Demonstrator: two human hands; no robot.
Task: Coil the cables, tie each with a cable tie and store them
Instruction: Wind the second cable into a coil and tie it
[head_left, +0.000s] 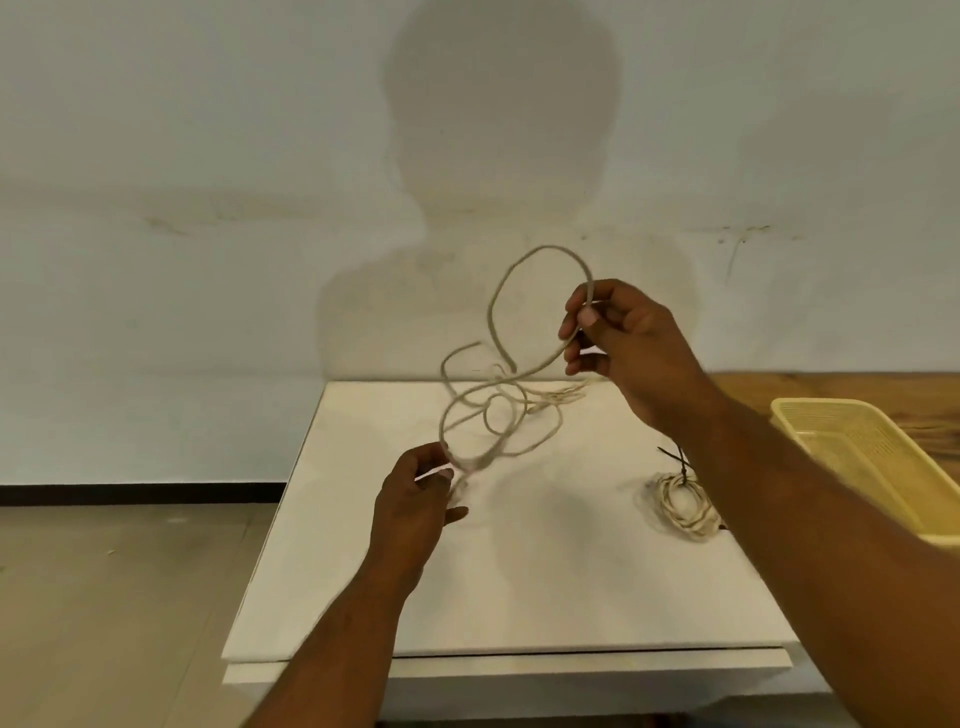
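The left hand (415, 499) sits low over the white table (519, 597), its fingers curled and pinching one stretch of the loose beige cable (543, 248), which rises in tangled loops while its far part lies on the table near the wall. The right hand (623, 338) is raised higher, thumb and fingertips pinching the same cable below a tall loop. Farther right, a coiled cable (683, 504) bound with a black cable tie (678, 460) lies on the table, beside a yellow basket (857, 452).

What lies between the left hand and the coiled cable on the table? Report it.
Head view: only bare white table between the left hand, which pinches the loose cable, and the coiled cable.
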